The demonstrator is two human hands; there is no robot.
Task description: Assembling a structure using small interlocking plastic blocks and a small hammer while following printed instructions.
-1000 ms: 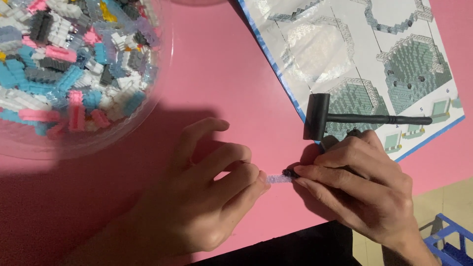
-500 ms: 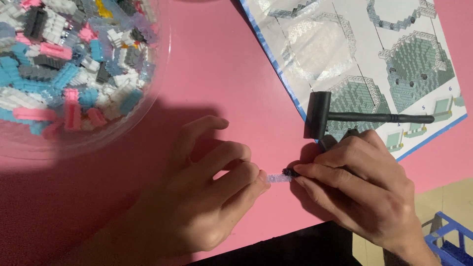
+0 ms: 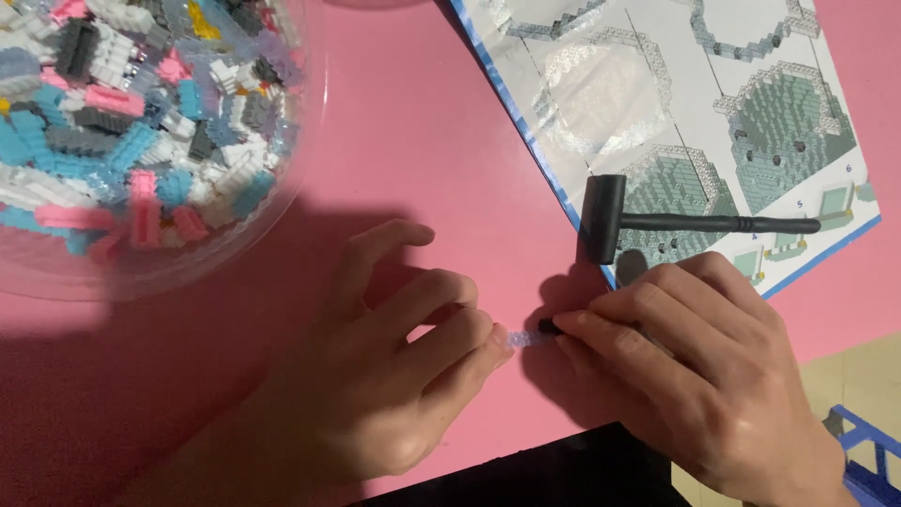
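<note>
Compared with the frame half a second earlier, both hands held nearly the same pose; no shift was evident beyond a slight change of view. The left hand point(image 3: 375, 376) and right hand point(image 3: 694, 366) met fingertip to fingertip on the pink tabletop point(image 3: 441, 131). Between them lay a small pale translucent strip of bricks point(image 3: 526, 336), long axis running left to right. Left fingers pinched one end; right fingers closed on a dark piece point(image 3: 547, 327) at the other. A black plastic hammer point(image 3: 657, 223) lay on the printed instruction sheet point(image 3: 657, 84); a clear round tub of mixed bricks point(image 3: 141, 122) stood well apart.

both hands point(image 3: 394, 376) pinch a small clear brick strip point(image 3: 526, 336) on the pink table point(image 3: 441, 141), black hammer point(image 3: 676, 223) nearby.
</note>
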